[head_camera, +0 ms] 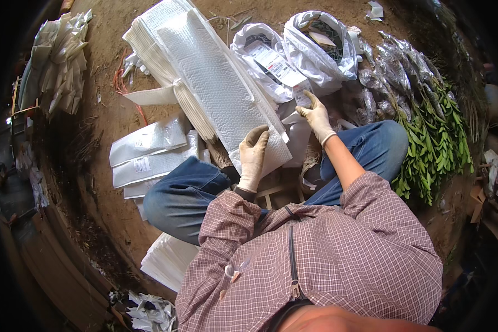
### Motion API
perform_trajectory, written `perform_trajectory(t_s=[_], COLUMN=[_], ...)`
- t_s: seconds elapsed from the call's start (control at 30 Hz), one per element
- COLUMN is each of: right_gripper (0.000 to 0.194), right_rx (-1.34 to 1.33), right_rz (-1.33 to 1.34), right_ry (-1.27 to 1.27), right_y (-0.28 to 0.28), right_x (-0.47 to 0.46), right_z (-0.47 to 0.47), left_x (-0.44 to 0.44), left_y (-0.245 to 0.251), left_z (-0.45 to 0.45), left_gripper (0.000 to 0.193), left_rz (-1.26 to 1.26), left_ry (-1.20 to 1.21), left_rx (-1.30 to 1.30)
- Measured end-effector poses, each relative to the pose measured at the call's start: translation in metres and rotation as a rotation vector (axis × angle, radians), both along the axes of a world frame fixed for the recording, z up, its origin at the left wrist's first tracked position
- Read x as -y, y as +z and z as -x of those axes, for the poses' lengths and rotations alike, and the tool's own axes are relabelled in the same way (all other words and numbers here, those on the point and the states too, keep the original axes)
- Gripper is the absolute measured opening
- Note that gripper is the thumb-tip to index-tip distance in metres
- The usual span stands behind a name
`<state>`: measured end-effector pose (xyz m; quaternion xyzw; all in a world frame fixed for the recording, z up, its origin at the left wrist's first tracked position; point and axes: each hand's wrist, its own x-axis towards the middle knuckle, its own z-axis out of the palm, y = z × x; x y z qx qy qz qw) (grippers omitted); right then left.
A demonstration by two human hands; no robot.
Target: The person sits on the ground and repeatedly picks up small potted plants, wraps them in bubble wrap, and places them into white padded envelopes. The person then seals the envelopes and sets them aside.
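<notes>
My right hand (pixel 315 117), in a pale work glove, pinches the lower end of a strip of printed labels (pixel 279 66). The strip runs up into a white plastic sack (pixel 257 35) with its rim rolled down. My left hand (pixel 255 151), gloved too, is raised over the near end of a long white padded bubble mailer (pixel 216 79), thumb and fingertips close together; whether it holds anything small I cannot tell. That mailer lies on a tied stack of long mailers (pixel 155 54), which slants away from my lap.
Labelled mailers (pixel 149 143) lie left of the stack. Beside the label sack stands another white sack (pixel 323 50). Leafy plants (pixel 433 141) with foil-wrapped bases (pixel 392 68) lie on the right. More mailers (pixel 60 62) stand far left; a white stack (pixel 170 261) is by my left knee.
</notes>
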<state>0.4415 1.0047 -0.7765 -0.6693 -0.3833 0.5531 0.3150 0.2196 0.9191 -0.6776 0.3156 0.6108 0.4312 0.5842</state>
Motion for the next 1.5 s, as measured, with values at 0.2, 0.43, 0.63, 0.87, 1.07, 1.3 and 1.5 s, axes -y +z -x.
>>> perform_trajectory(t_s=[0.2,0.43,0.63,0.87,1.07,1.3,1.5], right_gripper=[0.040,0.035,0.033,0.026,0.013,0.014,0.022], right_rx=[-0.579,-0.799,-0.722,-0.958,-0.882,-0.470,-0.086], right_rz=[0.158,0.040,0.129,0.081,-0.019,-0.015,-0.075], right_ry=[-0.246,-0.096,0.031,0.169,0.218,0.267,0.407], right_y=[0.145,0.164,0.174,0.178,0.185,0.198,0.218], right_x=[0.057,0.081,0.086,0.084,0.084,0.089,0.078], right_z=[-0.003,-0.027,-0.035,-0.050,-0.046,-0.040,-0.034], left_x=[-0.008,0.023,0.030,0.033,0.039,0.049,0.041], left_y=[0.023,0.054,0.051,0.057,0.074,0.080,0.067], left_z=[-0.040,-0.045,-0.050,-0.052,-0.046,-0.051,-0.047], left_gripper=[0.068,0.069,0.062,0.082,0.063,0.050,0.031], left_rz=[0.075,0.112,-0.060,-0.325,0.018,-0.094,-0.613], left_ry=[-0.286,-0.250,-0.129,-0.188,-0.154,-0.237,-0.418], left_rx=[0.300,0.482,0.168,-0.229,0.514,0.275,-0.298])
